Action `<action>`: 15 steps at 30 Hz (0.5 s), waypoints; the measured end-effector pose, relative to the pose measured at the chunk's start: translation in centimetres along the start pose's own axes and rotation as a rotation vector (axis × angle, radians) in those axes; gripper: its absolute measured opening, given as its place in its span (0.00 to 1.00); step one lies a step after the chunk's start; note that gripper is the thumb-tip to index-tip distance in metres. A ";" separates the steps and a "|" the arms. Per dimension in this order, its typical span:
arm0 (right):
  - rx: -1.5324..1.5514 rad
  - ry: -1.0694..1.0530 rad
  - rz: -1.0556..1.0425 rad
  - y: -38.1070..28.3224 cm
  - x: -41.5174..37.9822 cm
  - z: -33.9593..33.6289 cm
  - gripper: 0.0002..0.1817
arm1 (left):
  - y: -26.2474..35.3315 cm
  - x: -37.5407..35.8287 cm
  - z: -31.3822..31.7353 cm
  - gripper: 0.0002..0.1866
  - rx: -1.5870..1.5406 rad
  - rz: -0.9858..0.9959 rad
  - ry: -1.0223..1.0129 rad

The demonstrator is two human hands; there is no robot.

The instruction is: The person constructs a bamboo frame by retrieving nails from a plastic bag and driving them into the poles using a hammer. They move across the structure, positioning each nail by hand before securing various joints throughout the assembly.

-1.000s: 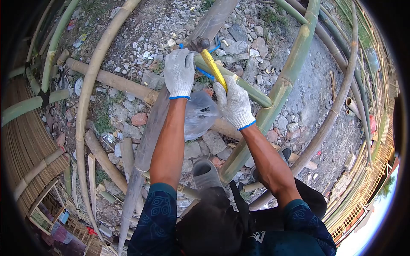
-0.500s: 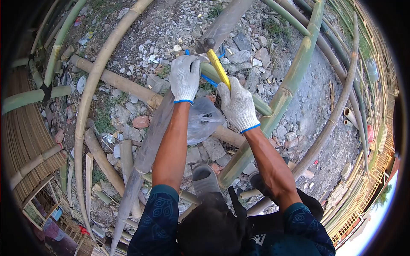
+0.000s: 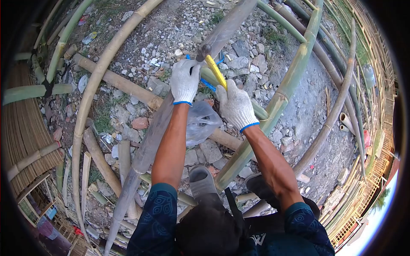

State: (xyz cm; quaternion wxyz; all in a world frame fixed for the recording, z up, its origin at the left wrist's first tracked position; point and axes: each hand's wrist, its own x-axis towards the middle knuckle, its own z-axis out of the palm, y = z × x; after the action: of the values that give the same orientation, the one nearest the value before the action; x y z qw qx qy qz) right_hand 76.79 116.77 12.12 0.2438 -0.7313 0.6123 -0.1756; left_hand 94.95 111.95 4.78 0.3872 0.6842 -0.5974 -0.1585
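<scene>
My right hand (image 3: pixel 237 104), in a white knit glove with a blue cuff, is closed around the yellow handle of a hammer (image 3: pixel 215 71). The dark hammer head is down at the grey bamboo pole (image 3: pixel 230 25), where a green bamboo piece (image 3: pixel 258 112) meets it. Just left of the head, my left hand (image 3: pixel 185 81), gloved alike, has its fingers curled closed against the pole; whatever is in them is hidden. Blue strapping (image 3: pixel 208 85) shows around this joint. A clear plastic bag (image 3: pixel 200 123) hangs between my forearms.
A thick green bamboo pole (image 3: pixel 273 109) slants down on the right, and a curved tan pole (image 3: pixel 92 85) stands on the left. Another pole (image 3: pixel 128 87) crosses behind. Rubble and stones cover the ground. My sandalled foot (image 3: pixel 204 181) is below, and stacked bamboo lines the right edge.
The hammer head has come down and slightly left onto the joint, with my right hand following a little. My left hand stays at the pole. The whole view has shifted slightly.
</scene>
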 end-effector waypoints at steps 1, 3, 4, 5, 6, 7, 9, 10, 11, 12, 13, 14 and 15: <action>0.042 0.026 -0.018 -1.0 0.4 -1.4 0.16 | -0.5 0.2 0.0 0.09 0.007 0.042 -0.009; 0.178 0.058 0.026 -3.1 -0.6 -3.5 0.15 | -0.3 -0.1 -0.4 0.13 -0.090 -0.027 0.003; 0.213 0.112 0.014 -3.1 -1.1 -2.7 0.14 | 0.1 0.1 -0.7 0.15 -0.138 -0.056 0.007; 0.250 0.174 -0.004 -2.9 -1.5 -1.5 0.13 | -0.3 0.4 -0.9 0.17 -0.086 -0.017 0.066; 0.287 0.245 -0.027 -2.3 -1.7 -0.4 0.12 | -0.4 0.3 -0.7 0.16 -0.065 -0.041 0.107; 0.144 0.105 0.027 -0.8 -1.5 1.1 0.12 | -0.8 0.3 -0.2 0.16 -0.043 -0.057 0.156; 0.045 -0.044 0.055 -0.2 -0.9 1.5 0.13 | -1.4 0.7 0.1 0.16 0.061 -0.087 0.150; 0.081 0.022 0.017 -0.3 -0.3 1.5 0.13 | -1.6 1.5 0.3 0.16 0.049 -0.089 0.166; 0.132 0.088 -0.008 -0.1 0.4 1.2 0.14 | -2.0 2.1 1.0 0.16 0.034 -0.105 0.194; 0.185 0.116 -0.005 -1.7 -0.6 -0.3 0.14 | -2.3 0.7 1.1 0.16 0.030 -0.153 0.190; 0.239 0.147 0.002 -2.6 -1.5 -0.8 0.14 | -1.9 0.1 0.9 0.16 0.033 -0.165 0.182; 0.237 0.146 0.026 -2.4 -1.8 -0.1 0.15 | -1.4 0.7 0.9 0.16 0.034 -0.167 0.187; 0.238 0.147 0.048 -2.1 -2.1 0.8 0.15 | -1.0 0.8 0.4 0.17 0.039 -0.167 0.194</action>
State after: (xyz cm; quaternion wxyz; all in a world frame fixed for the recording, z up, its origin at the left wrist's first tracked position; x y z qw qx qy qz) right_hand 78.56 119.27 12.77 0.2875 -0.6674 0.6208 -0.2942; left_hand 95.52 110.98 4.00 0.4151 0.7510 -0.5012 -0.1118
